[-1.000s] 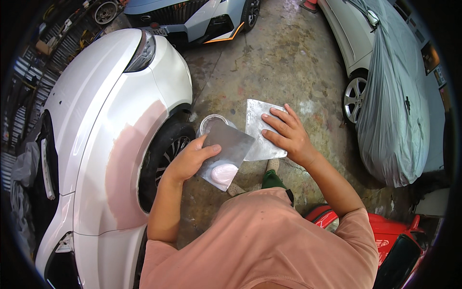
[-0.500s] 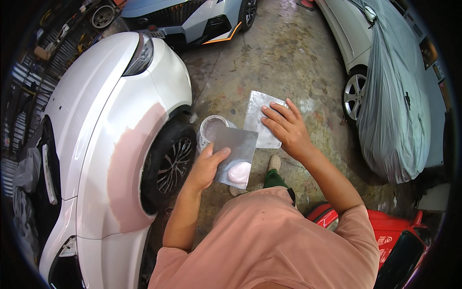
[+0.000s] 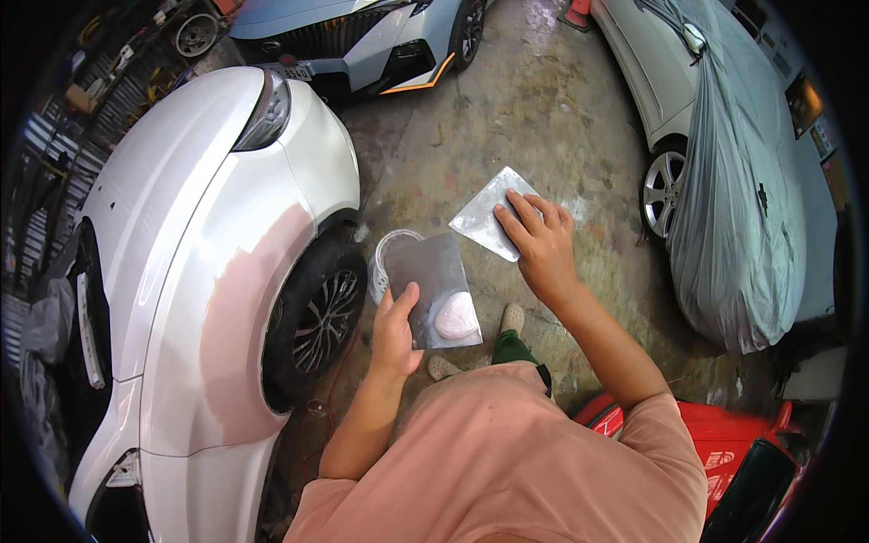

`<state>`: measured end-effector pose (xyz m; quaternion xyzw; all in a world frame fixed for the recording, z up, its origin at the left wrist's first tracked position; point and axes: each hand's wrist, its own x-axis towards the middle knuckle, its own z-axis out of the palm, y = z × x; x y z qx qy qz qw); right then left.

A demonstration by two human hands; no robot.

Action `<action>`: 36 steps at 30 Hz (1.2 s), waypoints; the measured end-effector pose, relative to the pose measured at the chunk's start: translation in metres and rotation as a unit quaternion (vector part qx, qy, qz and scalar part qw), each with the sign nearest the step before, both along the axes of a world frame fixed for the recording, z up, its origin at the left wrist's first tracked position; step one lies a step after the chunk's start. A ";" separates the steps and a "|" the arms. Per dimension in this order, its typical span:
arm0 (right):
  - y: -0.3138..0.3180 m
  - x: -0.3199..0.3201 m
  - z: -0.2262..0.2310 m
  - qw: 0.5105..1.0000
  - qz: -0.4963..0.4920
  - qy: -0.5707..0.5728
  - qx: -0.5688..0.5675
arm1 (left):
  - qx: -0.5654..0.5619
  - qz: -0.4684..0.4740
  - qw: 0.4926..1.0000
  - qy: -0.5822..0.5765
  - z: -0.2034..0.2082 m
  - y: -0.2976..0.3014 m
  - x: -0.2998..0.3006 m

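My left hand [image 3: 396,337] grips a flat grey metal plate [image 3: 433,262] by its left edge, thumb on top. A mound of pale pink body filler [image 3: 457,316] lies on the plate's near right corner. My right hand [image 3: 543,242] holds a thin metal spreader [image 3: 491,214], fingers spread across its face. The spreader is tilted and sits just beyond the plate, apart from the filler. Left of both stands the white car's fender [image 3: 249,335], with a dull pink filler patch round the wheel arch. Partly behind the plate is an open white tub [image 3: 385,258].
The white car's front wheel [image 3: 317,317] is close by my left arm. A blue-grey car [image 3: 362,45] stands ahead. To the right is a pale car under a grey plastic sheet [image 3: 733,217]. A red vehicle [image 3: 724,452] is behind my right elbow. The concrete floor [image 3: 434,154] is stained.
My right hand has turned the spreader from nearly upright to a slant and separated it from the plate. My left hand has shifted slightly, turning the plate a little.
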<state>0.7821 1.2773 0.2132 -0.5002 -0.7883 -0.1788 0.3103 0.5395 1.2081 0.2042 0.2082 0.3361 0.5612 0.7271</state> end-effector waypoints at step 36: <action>-0.022 -0.008 0.048 0.983 0.107 0.043 -0.142 | 0.109 0.077 0.971 0.200 -0.014 0.016 -0.001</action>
